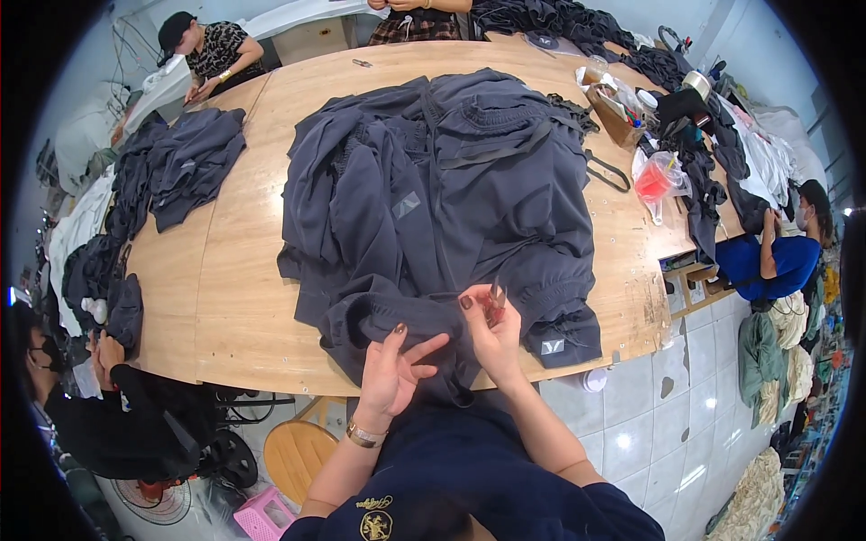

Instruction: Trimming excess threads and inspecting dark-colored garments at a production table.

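A dark grey zip jacket lies spread and rumpled over the wooden table in front of me. Above the gathered fabric at its near edge is my left hand, palm partly up, its fingers stretched out and apart, holding nothing. Just to its right, my right hand is closed around a pair of small red-handled thread snips, their tips pointing up and away. The fingers partly cover the snips, so I cannot tell whether the blades are apart. A light patch shows on the jacket's front.
More dark garments lie at the left. On the right stand a box of supplies and a bagged red drink. Co-workers sit or stand around the table. A round wooden stool is by the near edge, left of me.
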`<move>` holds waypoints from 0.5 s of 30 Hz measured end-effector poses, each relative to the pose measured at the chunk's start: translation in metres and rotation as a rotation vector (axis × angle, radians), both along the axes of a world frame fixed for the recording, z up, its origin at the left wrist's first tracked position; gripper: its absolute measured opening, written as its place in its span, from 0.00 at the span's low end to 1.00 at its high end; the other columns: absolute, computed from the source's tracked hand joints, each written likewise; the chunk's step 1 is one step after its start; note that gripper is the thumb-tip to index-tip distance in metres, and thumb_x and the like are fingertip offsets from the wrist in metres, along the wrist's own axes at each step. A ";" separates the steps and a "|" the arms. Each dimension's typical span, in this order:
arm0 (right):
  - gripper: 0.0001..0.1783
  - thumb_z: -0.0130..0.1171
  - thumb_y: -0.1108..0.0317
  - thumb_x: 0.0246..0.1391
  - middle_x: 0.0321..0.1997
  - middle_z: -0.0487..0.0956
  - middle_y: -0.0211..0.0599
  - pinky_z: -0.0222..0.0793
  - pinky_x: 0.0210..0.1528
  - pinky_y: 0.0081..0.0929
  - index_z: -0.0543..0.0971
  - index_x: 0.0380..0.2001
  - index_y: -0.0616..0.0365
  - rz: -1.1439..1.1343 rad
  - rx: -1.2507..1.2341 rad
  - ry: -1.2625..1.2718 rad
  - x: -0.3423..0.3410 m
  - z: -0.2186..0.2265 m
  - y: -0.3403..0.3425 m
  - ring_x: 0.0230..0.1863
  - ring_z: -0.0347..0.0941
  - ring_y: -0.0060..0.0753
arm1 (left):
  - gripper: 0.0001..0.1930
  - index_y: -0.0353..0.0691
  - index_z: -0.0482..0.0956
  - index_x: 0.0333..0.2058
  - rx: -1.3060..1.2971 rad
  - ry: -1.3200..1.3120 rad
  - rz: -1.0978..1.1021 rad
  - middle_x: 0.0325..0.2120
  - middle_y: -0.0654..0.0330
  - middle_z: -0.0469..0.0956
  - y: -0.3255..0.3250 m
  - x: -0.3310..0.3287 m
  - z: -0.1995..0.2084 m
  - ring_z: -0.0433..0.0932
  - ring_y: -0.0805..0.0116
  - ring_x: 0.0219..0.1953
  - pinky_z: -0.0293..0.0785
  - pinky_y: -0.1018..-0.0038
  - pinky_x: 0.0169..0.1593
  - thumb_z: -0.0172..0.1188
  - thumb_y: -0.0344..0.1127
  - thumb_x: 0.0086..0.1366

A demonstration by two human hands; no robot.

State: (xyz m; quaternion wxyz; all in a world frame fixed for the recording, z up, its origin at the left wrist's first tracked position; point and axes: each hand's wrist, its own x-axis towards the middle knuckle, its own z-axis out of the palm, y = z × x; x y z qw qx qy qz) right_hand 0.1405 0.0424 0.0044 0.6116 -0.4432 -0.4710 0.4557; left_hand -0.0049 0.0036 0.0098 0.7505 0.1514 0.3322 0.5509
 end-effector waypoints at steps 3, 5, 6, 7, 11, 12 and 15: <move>0.05 0.55 0.72 0.56 0.19 0.64 0.15 0.48 0.22 0.09 0.74 0.35 0.62 0.120 -0.067 0.016 0.002 -0.009 0.000 0.21 0.53 0.06 | 0.15 0.32 0.72 0.44 -0.003 -0.010 0.043 0.41 0.52 0.75 0.000 0.003 -0.003 0.77 0.57 0.43 0.79 0.77 0.27 0.47 0.38 0.68; 0.05 0.55 0.73 0.55 0.23 0.69 0.19 0.52 0.25 0.08 0.75 0.35 0.63 0.164 -0.132 -0.011 0.002 -0.006 -0.001 0.23 0.57 0.06 | 0.15 0.33 0.72 0.45 0.004 0.009 0.041 0.42 0.52 0.75 -0.001 0.004 -0.006 0.77 0.58 0.44 0.79 0.78 0.27 0.47 0.38 0.68; 0.06 0.55 0.74 0.55 0.26 0.73 0.22 0.57 0.28 0.07 0.75 0.36 0.64 0.206 -0.202 -0.037 0.002 -0.004 -0.002 0.25 0.62 0.07 | 0.15 0.33 0.72 0.45 0.016 0.059 0.047 0.41 0.53 0.75 -0.002 0.006 -0.007 0.78 0.58 0.42 0.78 0.79 0.26 0.47 0.39 0.68; 0.06 0.56 0.74 0.54 0.25 0.73 0.21 0.57 0.27 0.07 0.75 0.35 0.64 0.215 -0.194 -0.062 0.001 -0.002 -0.002 0.24 0.62 0.06 | 0.15 0.33 0.72 0.45 0.027 0.109 0.053 0.41 0.53 0.76 -0.003 0.007 -0.009 0.79 0.59 0.41 0.78 0.80 0.25 0.47 0.39 0.68; 0.05 0.56 0.76 0.54 0.22 0.73 0.23 0.56 0.23 0.09 0.74 0.35 0.64 0.148 0.001 -0.327 -0.004 -0.002 -0.008 0.23 0.62 0.07 | 0.16 0.33 0.72 0.45 0.093 0.188 0.008 0.39 0.54 0.77 -0.003 0.002 -0.015 0.80 0.61 0.36 0.76 0.81 0.23 0.47 0.41 0.68; 0.05 0.56 0.76 0.54 0.22 0.73 0.23 0.56 0.23 0.09 0.74 0.35 0.64 0.158 0.002 -0.330 -0.004 0.001 -0.010 0.23 0.62 0.07 | 0.17 0.34 0.72 0.44 0.091 0.164 0.003 0.38 0.55 0.77 -0.004 0.001 -0.016 0.80 0.61 0.35 0.76 0.82 0.23 0.47 0.42 0.68; 0.03 0.54 0.77 0.54 0.24 0.73 0.25 0.58 0.24 0.10 0.73 0.33 0.63 0.202 0.088 -0.200 -0.005 0.002 -0.018 0.23 0.63 0.10 | 0.16 0.34 0.73 0.42 0.061 0.122 0.032 0.35 0.57 0.78 -0.001 0.006 -0.001 0.81 0.63 0.32 0.74 0.83 0.21 0.47 0.43 0.68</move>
